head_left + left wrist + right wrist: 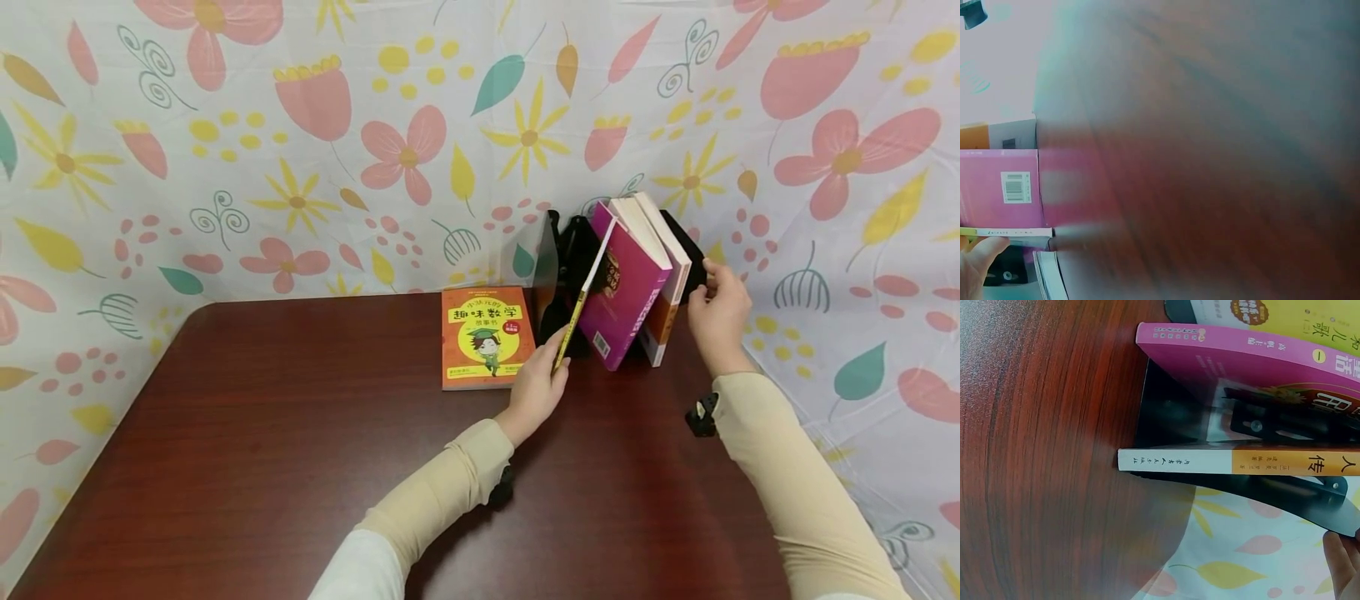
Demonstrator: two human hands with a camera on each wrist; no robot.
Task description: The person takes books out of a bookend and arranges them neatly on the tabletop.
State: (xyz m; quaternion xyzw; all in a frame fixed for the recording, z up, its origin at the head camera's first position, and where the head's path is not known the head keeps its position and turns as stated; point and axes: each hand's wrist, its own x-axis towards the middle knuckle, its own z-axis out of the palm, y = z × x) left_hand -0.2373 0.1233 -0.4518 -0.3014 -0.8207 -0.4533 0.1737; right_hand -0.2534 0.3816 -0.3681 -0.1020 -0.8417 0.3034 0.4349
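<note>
My left hand (536, 383) grips a thin yellow-and-white book (581, 296) by its lower spine, thumb along the side. That book stands nearly upright, just left of a leaning purple book (630, 292); its yellow cover (1335, 328) shows at the top of the right wrist view. Right of the purple book leans a white-and-orange book (1241, 460). These books stand in a black metal bookend rack (546, 271). At the rack's right end, my right hand (720, 317) pinches the edge of the black end plate (1329, 515) between thumb and fingers.
An orange storybook (487, 333) with a cartoon figure lies flat on the dark red-brown table (262, 433), left of the rack. A flower-printed cloth (300, 167) hangs directly behind the table and along its right side.
</note>
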